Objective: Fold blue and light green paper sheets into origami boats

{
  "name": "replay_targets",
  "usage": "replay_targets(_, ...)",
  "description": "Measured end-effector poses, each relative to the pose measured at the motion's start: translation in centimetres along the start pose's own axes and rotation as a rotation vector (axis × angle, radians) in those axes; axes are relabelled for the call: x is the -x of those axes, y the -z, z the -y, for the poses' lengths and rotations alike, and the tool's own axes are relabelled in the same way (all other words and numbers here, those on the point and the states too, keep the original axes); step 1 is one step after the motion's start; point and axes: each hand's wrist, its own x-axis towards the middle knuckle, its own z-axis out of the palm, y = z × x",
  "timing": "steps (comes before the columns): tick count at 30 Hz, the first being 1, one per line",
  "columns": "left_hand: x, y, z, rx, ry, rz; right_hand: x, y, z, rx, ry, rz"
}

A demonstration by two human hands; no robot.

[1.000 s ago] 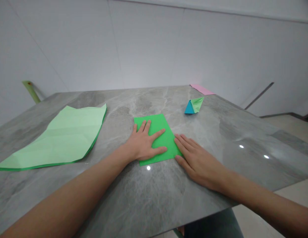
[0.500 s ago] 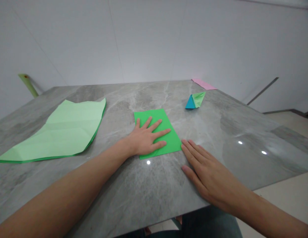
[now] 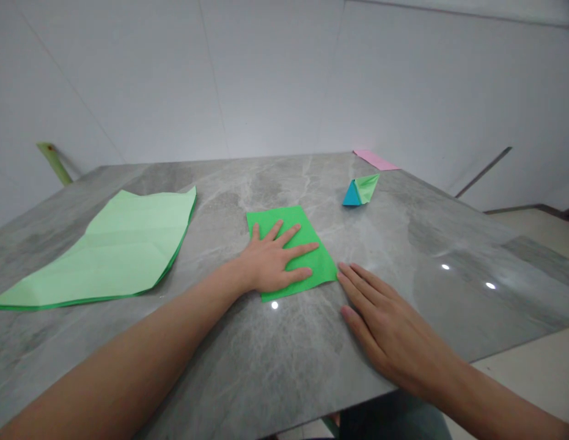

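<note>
A bright green sheet of paper (image 3: 284,214) lies on the grey marbled table in front of me. Pressed flat on it with the fingers spread is my left hand (image 3: 275,260), covering much of its middle. My right hand (image 3: 373,318) rests on the tabletop to the right of the paper, fingers stretched out and close together, thumb apart. Its fingertips meet the paper's near right corner. Neither hand grips anything.
Larger creased light green sheets (image 3: 123,244) lie at the left. A small folded blue and green paper piece (image 3: 361,190) stands behind the right hand. Pink paper (image 3: 374,159) lies by the wall (image 3: 266,79). The table's front edge (image 3: 330,415) runs close to me.
Both hands have slid slightly toward the right. The green paper's near edge has shifted a little and now looks slightly wavy. The view has tilted up a bit.
</note>
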Motion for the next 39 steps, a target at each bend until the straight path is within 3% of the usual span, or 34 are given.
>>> replay_targets(8, 0.4, 0.6, -0.5, 0.02, -0.3, 0.095, 0.5, 0.1, -0.1, -0.023, 0.015, -0.045)
replay_targets(24, 0.7, 1.0, -1.0, 0.036, -0.293, 0.108, -0.5, 0.7, -0.4, 0.079, 0.079, -0.06)
replay_targets(39, 0.5, 0.6, -0.7, 0.02, -0.284, 0.084, -5.6, -0.8, -3.2, 0.071, 0.097, 0.012)
